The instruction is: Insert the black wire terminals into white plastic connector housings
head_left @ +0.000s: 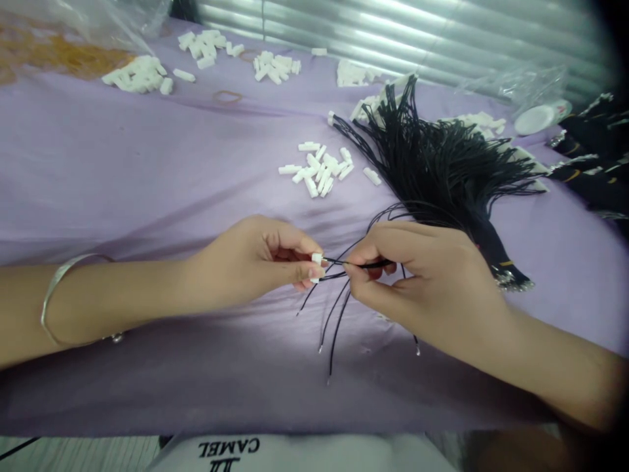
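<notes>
Between thumb and fingers, my left hand pinches a small white plastic connector housing. From the right, my right hand grips thin black wires close to the housing. At least two wires run from those fingertips to the housing; how deep their ends sit in it I cannot tell. Several other loose wires with bare metal tips hang below the right hand. Beyond the hands lies a small pile of white housings. A large bundle of black wires with white connectors spreads behind my right hand.
More white housings lie in heaps along the back, one beside yellow rubber bands. A clear plastic bag and a round white lid-like object sit at the back right, near tied dark wire bundles. A purple cloth covers the table.
</notes>
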Demonstrator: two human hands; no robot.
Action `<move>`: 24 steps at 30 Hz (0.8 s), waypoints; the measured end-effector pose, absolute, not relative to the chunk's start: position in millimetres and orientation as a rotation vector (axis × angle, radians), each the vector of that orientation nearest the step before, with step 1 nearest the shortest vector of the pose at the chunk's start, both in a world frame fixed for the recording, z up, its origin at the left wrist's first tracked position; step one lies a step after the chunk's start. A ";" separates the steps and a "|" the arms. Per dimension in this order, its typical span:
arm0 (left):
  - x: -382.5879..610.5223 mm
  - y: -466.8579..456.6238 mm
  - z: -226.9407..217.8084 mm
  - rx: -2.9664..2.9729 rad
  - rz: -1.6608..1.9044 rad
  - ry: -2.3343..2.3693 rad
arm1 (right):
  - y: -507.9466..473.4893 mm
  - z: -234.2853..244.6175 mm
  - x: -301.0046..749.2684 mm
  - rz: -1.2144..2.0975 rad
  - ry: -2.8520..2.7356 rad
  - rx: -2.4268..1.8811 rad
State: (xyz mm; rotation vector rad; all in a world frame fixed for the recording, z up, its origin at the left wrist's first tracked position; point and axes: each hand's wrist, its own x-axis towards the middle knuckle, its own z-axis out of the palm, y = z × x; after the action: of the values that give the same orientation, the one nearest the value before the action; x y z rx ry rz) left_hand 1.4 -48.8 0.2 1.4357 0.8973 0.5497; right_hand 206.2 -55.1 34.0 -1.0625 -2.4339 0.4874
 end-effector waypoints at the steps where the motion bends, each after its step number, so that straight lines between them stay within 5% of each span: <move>1: 1.1 -48.9 0.2 1.438 0.546 0.895 | -55.1 33.5 205.8 0.503 -2.427 -1.070; 24: 2.2 -49.2 2.2 1.400 0.532 0.917 | -51.1 33.8 203.2 0.953 -2.324 -1.310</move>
State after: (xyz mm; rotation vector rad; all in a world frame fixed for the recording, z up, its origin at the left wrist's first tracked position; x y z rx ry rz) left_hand 2.2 -49.2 2.2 1.3996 0.9170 0.5321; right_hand 203.2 -51.1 33.8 -1.3095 -2.3240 0.9525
